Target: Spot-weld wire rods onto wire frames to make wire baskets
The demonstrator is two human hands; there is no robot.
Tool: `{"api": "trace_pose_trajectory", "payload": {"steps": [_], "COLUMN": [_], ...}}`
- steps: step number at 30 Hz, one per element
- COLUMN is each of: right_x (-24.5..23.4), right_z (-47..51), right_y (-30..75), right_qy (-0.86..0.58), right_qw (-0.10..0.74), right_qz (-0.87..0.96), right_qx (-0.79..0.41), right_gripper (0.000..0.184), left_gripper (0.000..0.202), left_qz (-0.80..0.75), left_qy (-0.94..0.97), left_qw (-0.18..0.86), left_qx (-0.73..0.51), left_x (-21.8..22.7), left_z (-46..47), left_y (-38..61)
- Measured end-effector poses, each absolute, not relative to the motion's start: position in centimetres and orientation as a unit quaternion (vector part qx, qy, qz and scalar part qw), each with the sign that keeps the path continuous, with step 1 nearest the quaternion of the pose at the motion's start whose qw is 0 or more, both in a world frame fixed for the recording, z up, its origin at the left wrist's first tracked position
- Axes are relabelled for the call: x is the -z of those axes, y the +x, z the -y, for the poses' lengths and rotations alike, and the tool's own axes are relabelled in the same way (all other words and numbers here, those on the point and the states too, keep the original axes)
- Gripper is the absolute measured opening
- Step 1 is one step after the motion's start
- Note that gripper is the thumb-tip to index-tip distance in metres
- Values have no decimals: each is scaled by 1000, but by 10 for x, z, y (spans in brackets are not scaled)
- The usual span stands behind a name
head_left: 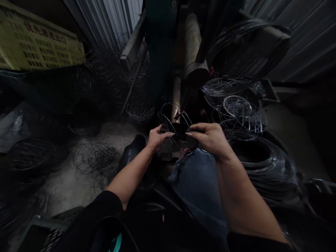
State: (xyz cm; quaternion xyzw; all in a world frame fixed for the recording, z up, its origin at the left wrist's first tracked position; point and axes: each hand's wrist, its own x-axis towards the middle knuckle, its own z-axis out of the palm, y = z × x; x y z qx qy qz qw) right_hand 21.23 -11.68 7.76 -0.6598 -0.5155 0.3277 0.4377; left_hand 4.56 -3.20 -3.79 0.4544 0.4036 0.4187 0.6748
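Both my hands hold a small round wire frame (175,120) made of thin dark rings, just above my knee in blue jeans (197,178). My left hand (157,137) pinches its left rim between thumb and fingers. Gripping the right rim is my right hand (210,137), fingers curled. The frame stands tilted in front of a metal machine post (176,98).
Finished wire frames (237,112) are stacked at the right over a coil of wire (265,164). More wire baskets (94,157) lie on the concrete floor at the left. A yellow sign (39,42) hangs upper left. A dark shoe (132,150) rests below my left hand.
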Motion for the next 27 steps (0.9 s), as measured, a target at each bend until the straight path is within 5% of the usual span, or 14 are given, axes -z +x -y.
{"api": "trace_pose_trajectory", "payload": {"steps": [9, 23, 27], "right_x": [-55, -67, -63], "right_z": [128, 112, 127], "right_y": [212, 206, 211], "right_qy": [-650, -676, -676], "right_qw": [451, 431, 481], "right_qz": [577, 557, 515], "right_qx": [-204, -217, -213], "right_gripper": [17, 18, 23], "left_gripper": [68, 54, 46], "left_qz": [-393, -381, -368], "left_qy": [391, 414, 425], "left_qw": [705, 703, 708], "left_qx": [-442, -435, -427], "left_x": [37, 41, 39], "left_z": [28, 24, 27], "left_y": [54, 58, 55]}}
